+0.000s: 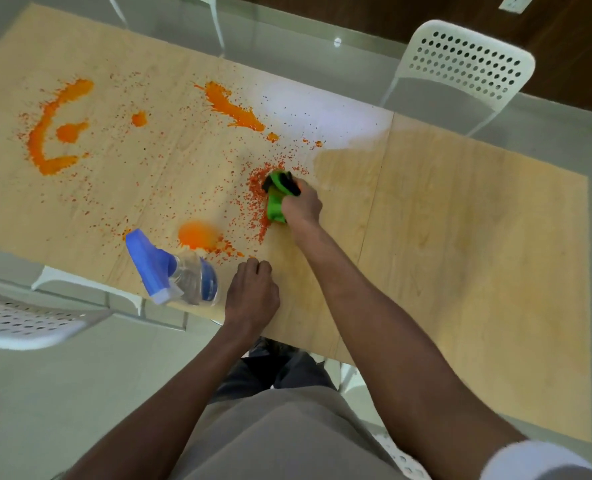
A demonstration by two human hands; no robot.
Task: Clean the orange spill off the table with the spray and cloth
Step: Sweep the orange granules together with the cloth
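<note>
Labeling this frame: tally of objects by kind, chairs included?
Spray bottle: 1
Green cloth: 1, held by the right hand
Table: 1
White chairs: 3 in view
Total: 6

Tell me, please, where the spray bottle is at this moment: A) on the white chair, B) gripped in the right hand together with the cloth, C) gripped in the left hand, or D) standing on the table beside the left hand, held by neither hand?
D: the spray bottle stands on the table near its edge, apart from the left hand, while the right hand grips only the green cloth.
</note>
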